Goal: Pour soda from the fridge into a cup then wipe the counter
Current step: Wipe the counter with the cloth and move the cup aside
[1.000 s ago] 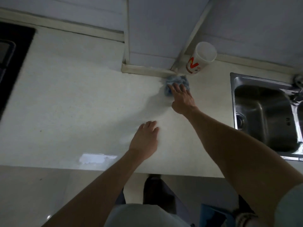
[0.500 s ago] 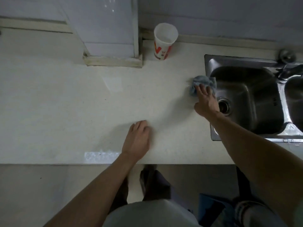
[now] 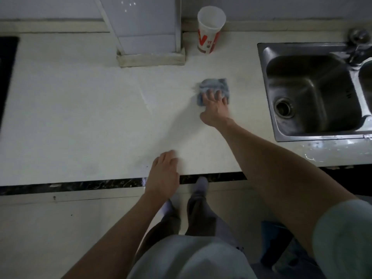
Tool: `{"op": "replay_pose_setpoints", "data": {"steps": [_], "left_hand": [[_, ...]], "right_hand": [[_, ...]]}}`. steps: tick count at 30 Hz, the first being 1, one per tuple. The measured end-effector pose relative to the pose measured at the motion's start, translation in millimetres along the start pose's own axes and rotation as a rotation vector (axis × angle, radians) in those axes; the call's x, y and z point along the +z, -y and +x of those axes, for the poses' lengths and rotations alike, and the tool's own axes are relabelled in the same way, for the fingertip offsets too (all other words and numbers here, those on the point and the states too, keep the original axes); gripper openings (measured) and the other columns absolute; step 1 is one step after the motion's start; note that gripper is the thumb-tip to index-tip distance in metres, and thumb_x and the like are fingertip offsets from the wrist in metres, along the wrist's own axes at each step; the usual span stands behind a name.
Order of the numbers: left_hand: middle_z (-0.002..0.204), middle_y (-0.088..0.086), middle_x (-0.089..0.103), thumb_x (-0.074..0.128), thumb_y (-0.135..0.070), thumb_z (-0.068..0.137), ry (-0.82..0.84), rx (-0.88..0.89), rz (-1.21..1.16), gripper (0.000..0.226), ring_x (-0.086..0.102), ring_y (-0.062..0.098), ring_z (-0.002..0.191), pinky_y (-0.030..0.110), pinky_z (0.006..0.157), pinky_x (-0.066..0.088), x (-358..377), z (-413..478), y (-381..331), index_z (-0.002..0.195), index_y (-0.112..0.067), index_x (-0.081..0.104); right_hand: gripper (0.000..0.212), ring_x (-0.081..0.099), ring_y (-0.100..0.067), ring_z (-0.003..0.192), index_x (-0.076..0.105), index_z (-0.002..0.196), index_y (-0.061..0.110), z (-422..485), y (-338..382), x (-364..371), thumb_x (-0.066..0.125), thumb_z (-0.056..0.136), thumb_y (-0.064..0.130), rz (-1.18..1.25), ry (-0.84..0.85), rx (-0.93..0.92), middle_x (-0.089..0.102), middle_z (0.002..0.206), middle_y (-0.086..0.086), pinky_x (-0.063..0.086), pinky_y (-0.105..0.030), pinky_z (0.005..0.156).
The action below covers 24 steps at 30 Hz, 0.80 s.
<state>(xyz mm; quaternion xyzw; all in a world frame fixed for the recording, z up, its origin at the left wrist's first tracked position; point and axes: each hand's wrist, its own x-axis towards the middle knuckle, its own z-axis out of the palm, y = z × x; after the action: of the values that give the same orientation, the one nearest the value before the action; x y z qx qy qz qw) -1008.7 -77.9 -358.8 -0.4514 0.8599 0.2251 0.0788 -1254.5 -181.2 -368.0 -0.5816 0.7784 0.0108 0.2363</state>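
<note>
A white paper cup (image 3: 210, 31) with red lettering stands upright at the back of the pale counter (image 3: 80, 109), against the wall. My right hand (image 3: 216, 107) presses flat on a crumpled blue-grey cloth (image 3: 213, 86) on the counter, left of the sink. The fingers cover the cloth's near half. My left hand (image 3: 164, 174) rests palm down on the counter's front edge, fingers together, holding nothing. No soda bottle is in view.
A steel sink (image 3: 314, 93) with a drain lies at the right, its tap (image 3: 358, 43) at the back corner. A tiled pillar (image 3: 149, 37) juts onto the counter left of the cup. A black hob (image 3: 6, 63) is at the far left.
My right hand slid the cloth from below the cup to the sink's edge, then back left onto the counter. The left hand stayed near the front edge.
</note>
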Motion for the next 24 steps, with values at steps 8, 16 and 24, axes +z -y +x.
{"op": "replay_pose_setpoints", "data": {"steps": [8,16,24], "left_hand": [[0.141,0.017,0.050,0.059,-0.005,0.079,-0.037,0.068,-0.027,0.041,0.046,0.033,0.130,0.043,0.107,0.040,5.3,-28.8,16.9,0.120,-0.003,0.062],[0.144,0.014,0.046,0.056,-0.012,0.085,-0.036,0.103,0.035,0.039,0.042,0.029,0.131,0.039,0.111,0.037,7.8,-30.2,19.5,0.123,-0.002,0.059],[0.141,0.015,0.047,0.055,-0.007,0.085,-0.078,0.087,-0.056,0.033,0.042,0.029,0.128,0.036,0.111,0.036,5.7,-40.8,28.8,0.117,0.000,0.061]], "right_hand": [[0.081,0.007,-0.023,0.151,0.034,0.149,0.029,-86.3,11.9,56.4,0.046,0.076,-0.004,-0.069,-0.079,-0.472,0.023,0.160,0.003,0.005,-0.044,0.123],[0.084,0.010,-0.027,0.150,0.027,0.153,0.026,-191.7,-120.4,53.9,0.051,0.077,-0.003,0.012,-0.196,0.218,0.021,0.161,-0.004,0.014,-0.046,0.121],[0.079,0.007,-0.041,0.147,0.029,0.152,0.011,-219.2,-41.4,98.1,0.055,0.077,0.007,0.155,-0.265,0.509,0.020,0.160,-0.015,0.004,-0.049,0.119]]}}
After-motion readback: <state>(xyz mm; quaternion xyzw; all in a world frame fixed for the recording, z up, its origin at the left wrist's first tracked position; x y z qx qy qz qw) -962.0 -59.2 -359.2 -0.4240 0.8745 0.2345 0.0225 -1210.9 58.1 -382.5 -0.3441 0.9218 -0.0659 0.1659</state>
